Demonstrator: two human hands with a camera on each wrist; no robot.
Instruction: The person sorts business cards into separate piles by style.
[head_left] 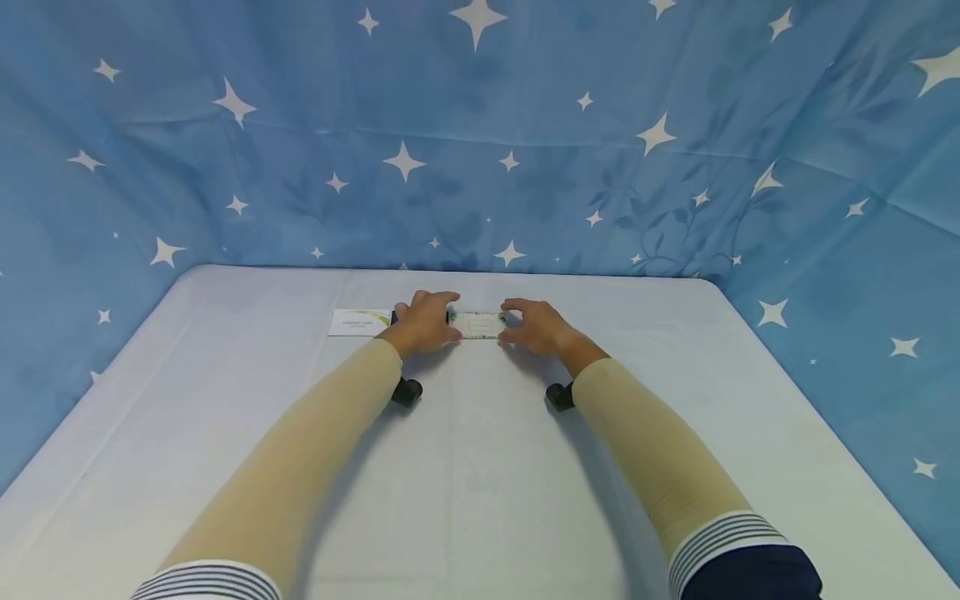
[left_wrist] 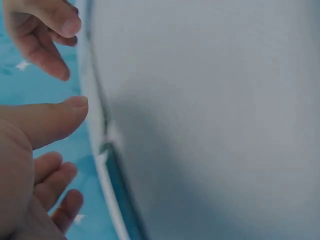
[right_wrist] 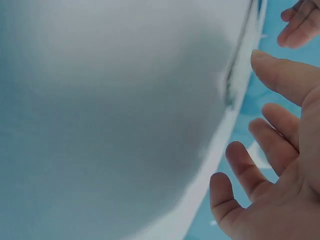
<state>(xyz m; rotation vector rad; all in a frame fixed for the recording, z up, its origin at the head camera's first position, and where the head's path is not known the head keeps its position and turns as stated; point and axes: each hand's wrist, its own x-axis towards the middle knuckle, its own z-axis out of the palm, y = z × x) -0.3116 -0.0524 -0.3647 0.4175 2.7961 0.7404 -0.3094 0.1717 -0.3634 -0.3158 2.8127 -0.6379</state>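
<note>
Two hands: poised over card [head_left: 477, 324] on white table [head_left: 480, 467]
Left hand [head_left: 424, 324]: fingers loosely spread, at card's left end
Right hand [head_left: 537, 326]: fingers loosely spread, at right end
Second card [head_left: 360, 322]: just left

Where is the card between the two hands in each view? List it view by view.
Head: card lies at the table's far middle, between left hand and right hand.
Left wrist: no card can be made out.
Right wrist: no card can be made out.
Shared landmark: pale table.

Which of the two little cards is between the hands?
The small white card with a green edge, lying between the left hand and right hand. The other white card lies alone, beyond the left hand.
</note>
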